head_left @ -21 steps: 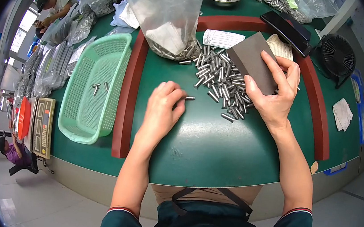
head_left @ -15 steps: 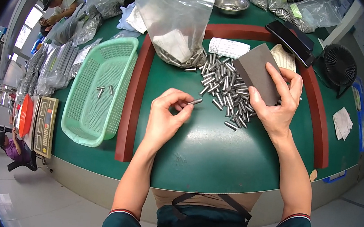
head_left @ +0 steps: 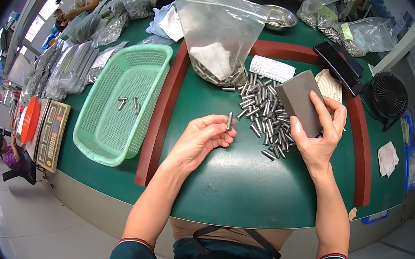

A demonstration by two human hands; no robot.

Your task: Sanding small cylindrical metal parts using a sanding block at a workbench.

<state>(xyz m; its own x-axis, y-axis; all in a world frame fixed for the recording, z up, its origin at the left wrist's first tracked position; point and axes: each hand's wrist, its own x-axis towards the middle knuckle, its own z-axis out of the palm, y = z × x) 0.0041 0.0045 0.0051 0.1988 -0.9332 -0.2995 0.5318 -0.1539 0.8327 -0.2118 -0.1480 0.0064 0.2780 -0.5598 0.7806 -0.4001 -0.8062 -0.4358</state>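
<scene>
Left hand point(head_left: 202, 140) pinching metal pin point(head_left: 229, 120) in fingertip grip, long axis pointing up view; right hand point(head_left: 322, 136) grasping grey block point(head_left: 300, 99) rightward of pin, pin pile point(head_left: 267, 110) lying between on bench point(head_left: 245, 200).

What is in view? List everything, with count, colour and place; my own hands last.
Held pin: one, silver, near centre
Loose pins: many, silver, centre pile
Block: one, grey-brown, pile's right
Table: one, green, centre
Frame: one, red-brown, on table
Basket: one, pale green, left
Basket pins: a few, silver, inside basket
Zip bag: one, clear, behind pile
Other bags: several, clear, far left and right
Bowl: one, silver, far side
White slip: one, behind pile
Phone-like slabs: two, dark, far right
Fan: one, black, right
Crumpled sheet: one, white, right
Scale: one, beige, left
People: several, varied clothes, edges
Left hand: one, bare, pinching pin
Right hand: one, bare, gripping block
</scene>
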